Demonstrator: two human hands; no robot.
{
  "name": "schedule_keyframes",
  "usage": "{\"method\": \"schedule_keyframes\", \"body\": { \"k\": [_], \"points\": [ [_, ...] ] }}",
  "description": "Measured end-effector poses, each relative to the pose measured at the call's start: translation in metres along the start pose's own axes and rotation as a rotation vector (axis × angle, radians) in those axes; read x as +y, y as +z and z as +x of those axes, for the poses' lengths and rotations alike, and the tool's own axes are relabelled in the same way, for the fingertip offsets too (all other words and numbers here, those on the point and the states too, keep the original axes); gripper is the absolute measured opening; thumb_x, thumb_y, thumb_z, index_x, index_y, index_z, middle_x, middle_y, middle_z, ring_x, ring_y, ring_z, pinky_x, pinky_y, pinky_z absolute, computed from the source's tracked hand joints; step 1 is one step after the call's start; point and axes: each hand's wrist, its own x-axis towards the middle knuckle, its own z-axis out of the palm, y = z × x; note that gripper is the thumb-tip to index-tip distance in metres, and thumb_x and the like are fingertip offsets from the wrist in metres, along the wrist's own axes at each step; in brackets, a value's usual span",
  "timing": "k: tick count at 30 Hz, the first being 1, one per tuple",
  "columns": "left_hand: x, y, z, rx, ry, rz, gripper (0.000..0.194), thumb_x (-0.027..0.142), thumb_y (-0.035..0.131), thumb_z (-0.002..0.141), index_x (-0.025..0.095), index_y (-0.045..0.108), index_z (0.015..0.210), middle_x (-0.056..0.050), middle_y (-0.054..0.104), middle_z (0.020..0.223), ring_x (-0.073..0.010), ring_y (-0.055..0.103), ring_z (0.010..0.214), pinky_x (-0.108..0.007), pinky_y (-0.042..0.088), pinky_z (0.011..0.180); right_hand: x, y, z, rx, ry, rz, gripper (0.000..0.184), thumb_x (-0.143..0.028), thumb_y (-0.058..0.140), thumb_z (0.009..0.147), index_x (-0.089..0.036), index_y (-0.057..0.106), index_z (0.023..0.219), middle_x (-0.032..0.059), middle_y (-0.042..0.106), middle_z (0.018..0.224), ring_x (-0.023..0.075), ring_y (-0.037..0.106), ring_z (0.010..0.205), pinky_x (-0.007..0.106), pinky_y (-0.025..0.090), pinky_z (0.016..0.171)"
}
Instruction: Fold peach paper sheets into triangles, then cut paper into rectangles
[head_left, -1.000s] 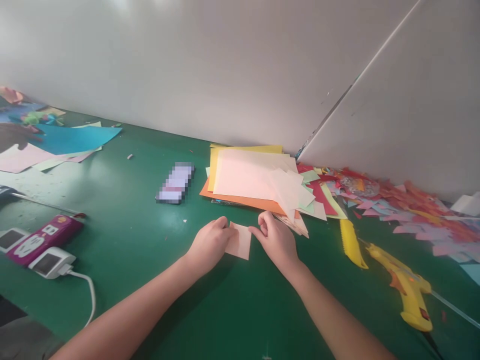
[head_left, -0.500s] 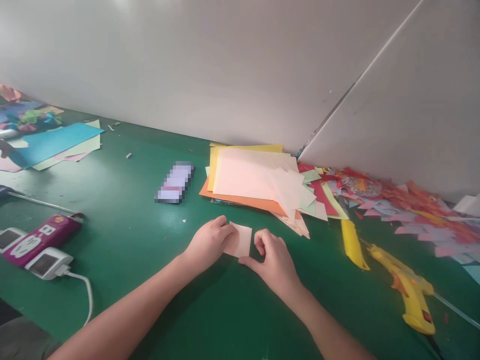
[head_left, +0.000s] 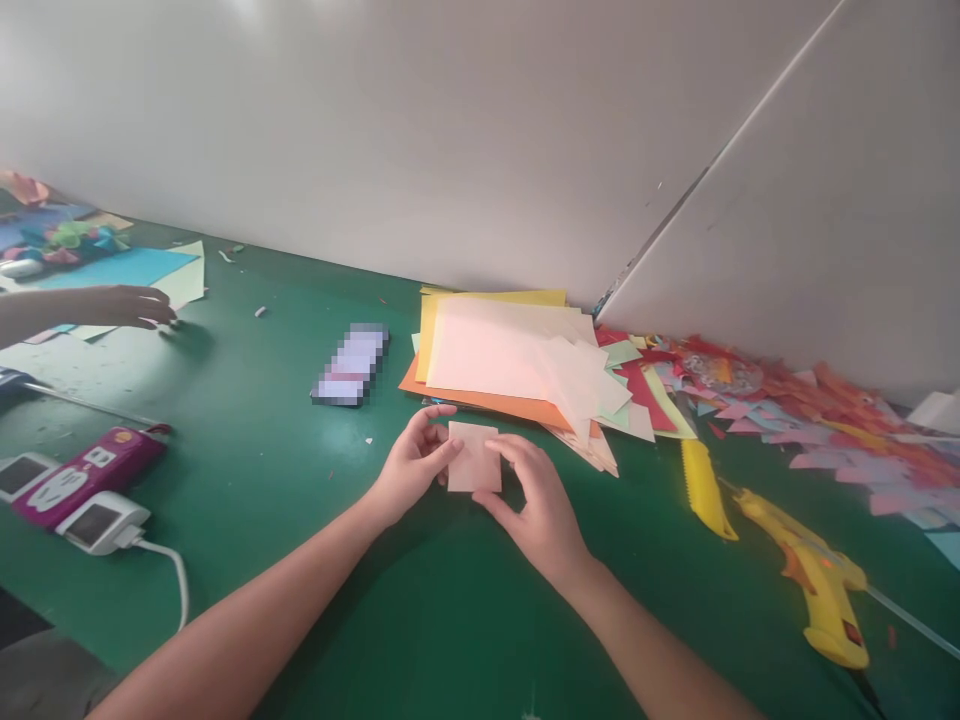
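A small, pale pink square of paper (head_left: 474, 462) is between my hands, just above the green table or touching it; I cannot tell which. My left hand (head_left: 415, 463) pinches its left edge with thumb and fingers. On the other side, my right hand (head_left: 534, 495) grips the paper, fingertips at the upper right and thumb at the lower edge. Behind my hands lies a stack of coloured paper (head_left: 510, 345), pale pink over yellow and orange sheets.
A phone (head_left: 350, 366) lies left of the stack. To the right are a yellow cutter (head_left: 705, 488), a yellow glue gun (head_left: 814, 575) and paper scraps (head_left: 817, 410). A purple power strip (head_left: 94, 475) sits left. Another person's hand (head_left: 139, 306) reaches in at far left.
My right hand has moved left and taken hold of the paper. My left fingers have shifted to the paper's left edge. Another person's hand has reached further in from the left.
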Motion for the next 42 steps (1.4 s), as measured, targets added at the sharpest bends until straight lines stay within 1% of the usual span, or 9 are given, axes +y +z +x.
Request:
{"method": "schedule_keyframes", "body": {
  "k": [5, 8, 11, 15, 19, 24, 27, 35, 42],
  "points": [
    [0.004, 0.001, -0.004, -0.08, -0.063, -0.12, 0.048, 0.04, 0.064, 0.08, 0.019, 0.048, 0.12, 0.003, 0.052, 0.075, -0.0034, 0.046, 0.052, -0.016, 0.037, 0.047, 0.005, -0.005, 0.002, -0.046, 0.186, 0.418, 0.04, -0.032, 0.061, 0.083, -0.028, 0.049, 0.121, 0.0069, 0.053, 0.127, 0.0229, 0.055, 0.111, 0.039, 0.05, 0.09],
    [0.004, 0.0, -0.004, -0.127, -0.047, -0.104, 0.042, 0.04, 0.063, 0.081, 0.018, 0.053, 0.116, 0.0, 0.056, 0.082, -0.004, 0.047, 0.055, -0.016, 0.038, 0.049, 0.006, -0.01, 0.004, -0.115, 0.278, 0.575, 0.038, -0.03, 0.064, 0.081, -0.027, 0.052, 0.117, 0.005, 0.058, 0.121, 0.0201, 0.058, 0.109, 0.037, 0.048, 0.094],
    [0.004, 0.001, -0.004, -0.147, 0.01, -0.048, 0.04, 0.039, 0.067, 0.078, 0.018, 0.056, 0.11, -0.004, 0.058, 0.094, -0.01, 0.054, 0.071, -0.021, 0.045, 0.062, 0.005, -0.015, 0.005, -0.142, 0.315, 0.641, 0.037, -0.028, 0.066, 0.079, -0.026, 0.054, 0.114, 0.0048, 0.058, 0.124, 0.0205, 0.054, 0.115, 0.038, 0.045, 0.099],
    [0.002, 0.001, -0.003, -0.174, 0.139, 0.015, 0.036, 0.039, 0.069, 0.075, 0.019, 0.061, 0.104, -0.005, 0.05, 0.101, -0.0167, 0.053, 0.09, -0.028, 0.048, 0.075, 0.004, -0.021, 0.006, -0.177, 0.332, 0.735, 0.037, -0.028, 0.065, 0.079, -0.027, 0.053, 0.114, 0.0049, 0.056, 0.127, 0.0206, 0.052, 0.119, 0.04, 0.043, 0.101],
    [0.002, 0.002, -0.003, -0.233, 0.14, -0.026, 0.044, 0.038, 0.07, 0.075, 0.022, 0.055, 0.113, -0.007, 0.049, 0.105, -0.0187, 0.052, 0.095, -0.03, 0.048, 0.078, 0.004, -0.022, 0.006, -0.158, 0.339, 0.8, 0.037, -0.029, 0.064, 0.08, -0.028, 0.051, 0.115, 0.0055, 0.055, 0.128, 0.0207, 0.05, 0.121, 0.041, 0.043, 0.102],
    [0.003, 0.001, -0.006, -0.291, 0.109, -0.102, 0.066, 0.043, 0.077, 0.066, 0.025, 0.046, 0.122, -0.007, 0.05, 0.108, -0.0209, 0.053, 0.094, -0.033, 0.048, 0.078, 0.004, -0.018, 0.004, -0.171, 0.338, 0.859, 0.062, -0.028, 0.072, 0.073, -0.029, 0.043, 0.128, 0.0081, 0.05, 0.134, 0.0233, 0.047, 0.124, 0.044, 0.042, 0.102],
    [0.002, -0.001, -0.006, -0.328, 0.133, -0.064, 0.065, 0.05, 0.073, 0.068, 0.026, 0.046, 0.123, -0.008, 0.046, 0.111, -0.0227, 0.051, 0.099, -0.033, 0.048, 0.079, 0.004, -0.017, 0.003, -0.192, 0.359, 0.898, 0.067, -0.029, 0.074, 0.071, -0.028, 0.043, 0.13, 0.009, 0.052, 0.133, 0.0243, 0.048, 0.123, 0.046, 0.041, 0.102],
    [0.004, 0.0, -0.008, -0.364, 0.211, 0.101, 0.065, 0.061, 0.063, 0.072, 0.028, 0.046, 0.127, -0.009, 0.035, 0.119, -0.0255, 0.043, 0.106, -0.037, 0.045, 0.086, 0.003, -0.021, 0.005, -0.198, 0.414, 0.934, 0.058, -0.039, 0.072, 0.072, -0.027, 0.05, 0.125, 0.0092, 0.055, 0.129, 0.0257, 0.049, 0.121, 0.044, 0.048, 0.094],
    [0.0, 0.0, -0.009, -0.42, 0.178, 0.078, 0.073, 0.046, 0.072, 0.071, 0.032, 0.036, 0.133, -0.009, 0.027, 0.126, -0.025, 0.042, 0.112, -0.038, 0.045, 0.091, 0.002, -0.024, 0.006, -0.185, 0.43, 0.919, 0.031, -0.044, 0.062, 0.08, -0.026, 0.059, 0.105, 0.0064, 0.061, 0.12, 0.0238, 0.053, 0.115, 0.042, 0.045, 0.095]
  ]
}}
